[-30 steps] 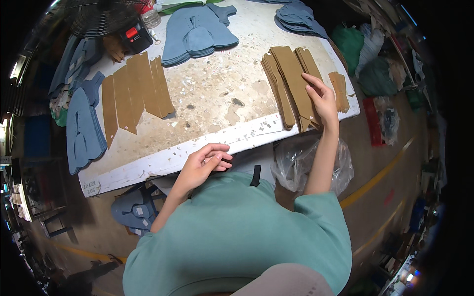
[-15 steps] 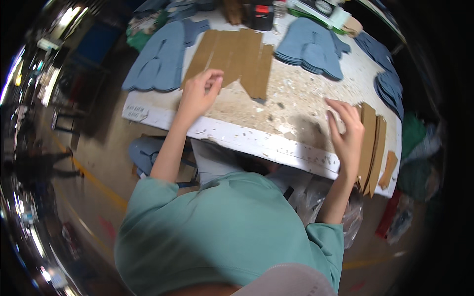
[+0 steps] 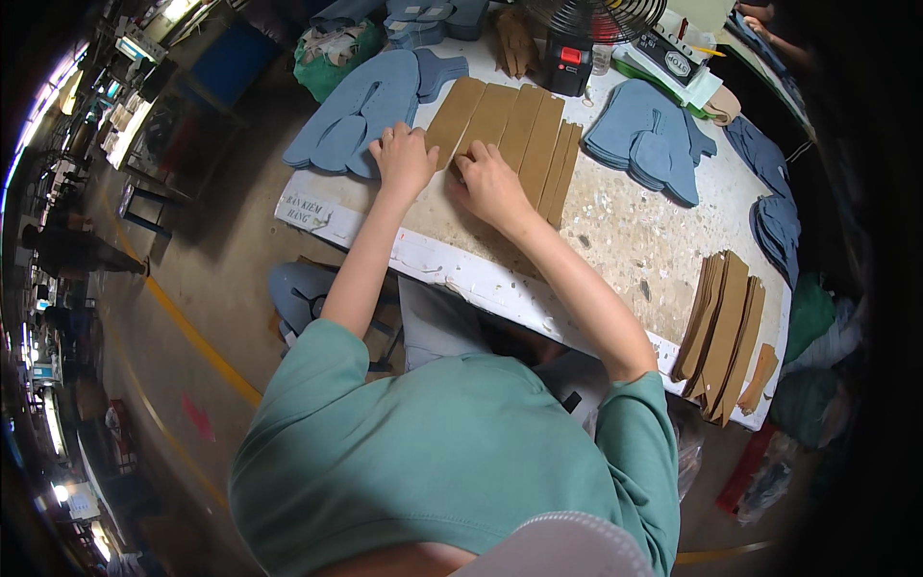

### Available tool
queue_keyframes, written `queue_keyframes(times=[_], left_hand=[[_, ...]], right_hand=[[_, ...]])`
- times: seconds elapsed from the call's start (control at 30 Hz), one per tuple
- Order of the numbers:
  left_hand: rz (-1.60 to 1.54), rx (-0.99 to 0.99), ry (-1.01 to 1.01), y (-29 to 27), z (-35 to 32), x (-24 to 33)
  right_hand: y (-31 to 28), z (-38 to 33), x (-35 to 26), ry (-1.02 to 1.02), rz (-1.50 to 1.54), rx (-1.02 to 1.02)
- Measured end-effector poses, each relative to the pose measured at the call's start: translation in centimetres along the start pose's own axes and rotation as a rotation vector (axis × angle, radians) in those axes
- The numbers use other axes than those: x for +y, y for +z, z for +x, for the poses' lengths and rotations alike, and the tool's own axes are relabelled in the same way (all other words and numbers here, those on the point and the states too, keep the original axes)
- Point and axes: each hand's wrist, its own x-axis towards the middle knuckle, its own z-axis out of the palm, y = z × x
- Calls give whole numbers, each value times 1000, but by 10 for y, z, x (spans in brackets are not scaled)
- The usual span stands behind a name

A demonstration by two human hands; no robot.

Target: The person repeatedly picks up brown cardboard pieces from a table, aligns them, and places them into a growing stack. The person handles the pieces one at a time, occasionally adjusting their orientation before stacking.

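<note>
Brown flat strips [image 3: 519, 130] lie side by side in a row on the worktable, at its far middle. My left hand [image 3: 406, 165] rests with fingers spread between the row's left end and a stack of blue cut pieces [image 3: 336, 111]. Over the near ends of the strips, my right hand [image 3: 490, 188] has its fingers bent and close together on a brown strip; the hand hides that strip's near end. Both hands are close to each other.
Bundled brown strips [image 3: 721, 327] lie at the table's right edge, near a small brown piece [image 3: 760, 375]. Another blue stack [image 3: 649, 139] sits at the back right. Behind the row stand a black fan [image 3: 601, 14] with a red-marked base and a green bag [image 3: 332, 58].
My right hand has moved left across the table, from beside the right-hand bundle to the row of strips. My left hand has lowered and its fingers have spread. The view has shifted.
</note>
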Motion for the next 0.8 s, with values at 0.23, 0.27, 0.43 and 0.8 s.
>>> queue_keyframes(times=[0.23, 0.27, 0.43, 0.8], left_hand=[[-57, -36, -34, -4, 5, 6], [-39, -37, -37, -4, 5, 8], [-41, -47, -48, 0, 9, 9], [-115, -75, -31, -6, 16, 10]], right_hand=[[2, 2, 3, 38, -98, -102], [1, 4, 2, 36, -113, -118], [5, 12, -7, -59, -280, -131], [-20, 19, 2, 34, -114, -42]])
